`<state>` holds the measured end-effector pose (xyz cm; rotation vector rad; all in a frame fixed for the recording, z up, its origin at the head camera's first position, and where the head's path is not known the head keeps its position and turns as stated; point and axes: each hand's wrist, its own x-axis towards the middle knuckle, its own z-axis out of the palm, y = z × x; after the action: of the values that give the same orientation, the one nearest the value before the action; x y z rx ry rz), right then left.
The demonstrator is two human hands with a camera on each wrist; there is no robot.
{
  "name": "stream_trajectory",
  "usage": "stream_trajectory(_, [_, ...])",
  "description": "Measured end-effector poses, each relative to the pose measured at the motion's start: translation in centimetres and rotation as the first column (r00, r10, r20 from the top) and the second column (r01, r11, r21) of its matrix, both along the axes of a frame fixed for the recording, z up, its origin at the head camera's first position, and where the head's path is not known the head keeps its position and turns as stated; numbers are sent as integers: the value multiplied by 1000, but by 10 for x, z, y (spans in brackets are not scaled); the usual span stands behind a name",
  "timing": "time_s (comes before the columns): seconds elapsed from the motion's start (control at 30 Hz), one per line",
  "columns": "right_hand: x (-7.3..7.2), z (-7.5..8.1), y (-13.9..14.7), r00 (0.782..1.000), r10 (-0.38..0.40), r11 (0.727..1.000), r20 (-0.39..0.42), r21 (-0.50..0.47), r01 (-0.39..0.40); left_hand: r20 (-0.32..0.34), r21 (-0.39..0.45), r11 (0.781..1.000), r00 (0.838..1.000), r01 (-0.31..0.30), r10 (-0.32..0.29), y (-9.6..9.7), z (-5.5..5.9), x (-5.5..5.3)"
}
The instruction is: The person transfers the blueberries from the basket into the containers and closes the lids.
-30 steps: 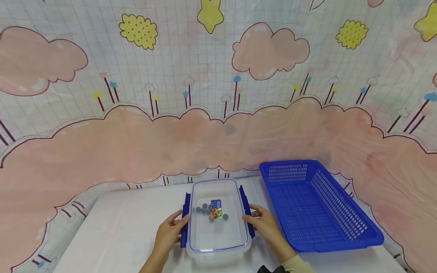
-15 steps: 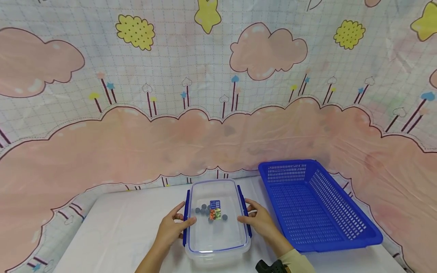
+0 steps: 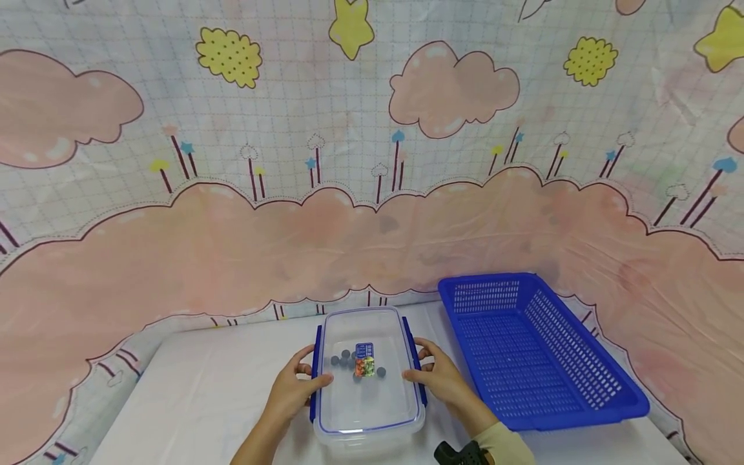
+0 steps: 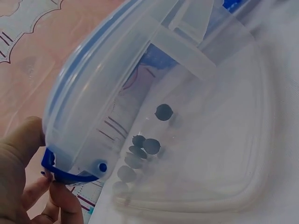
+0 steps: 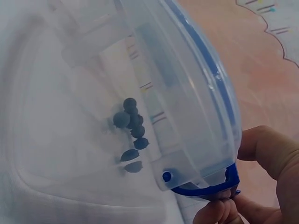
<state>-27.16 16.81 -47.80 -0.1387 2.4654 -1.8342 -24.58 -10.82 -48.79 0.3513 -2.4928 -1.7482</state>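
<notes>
A clear plastic food container (image 3: 372,407) with a blue-sealed lid stands on the white table, in the middle of the head view. Through its walls several small dark round berries, like blueberries (image 4: 163,112), show on the bottom. My left hand (image 3: 290,385) pinches the left side, thumb on the lid's edge and fingers at the blue latch (image 4: 70,177). On the opposite side my right hand (image 3: 443,381) does the same, its fingers curled under the other blue latch (image 5: 205,189). Both latches point downward along the sides. Whether they are clipped I cannot tell.
To the right of the container a blue perforated plastic basket (image 3: 523,361) stands on the table (image 3: 192,387). A patterned cloth (image 3: 325,245) with clouds and stars hangs behind the table. A dark device (image 3: 462,454) sits at the right wrist.
Over the last second the flared side latches have swung in closer to the container. Both thumbs have slid further onto the lid's edge. The last half second shows almost no motion.
</notes>
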Motion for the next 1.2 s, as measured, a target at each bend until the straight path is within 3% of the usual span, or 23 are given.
stream_trajectory(0.33, [-1, 2, 1, 999, 34, 999, -13, 11, -34, 23, -6, 1000, 1000, 8, -8, 1, 2, -1])
stream_trajectory(0.53, [-3, 2, 1, 999, 28, 999, -20, 30, -27, -2, 11, 1000, 1000, 3, -3, 4, 3, -1])
stream_trajectory(1.2, [0, 2, -3, 999, -10, 1000, -37, 17, 10, 11, -14, 1000, 1000, -8, 9, 4, 8, 3])
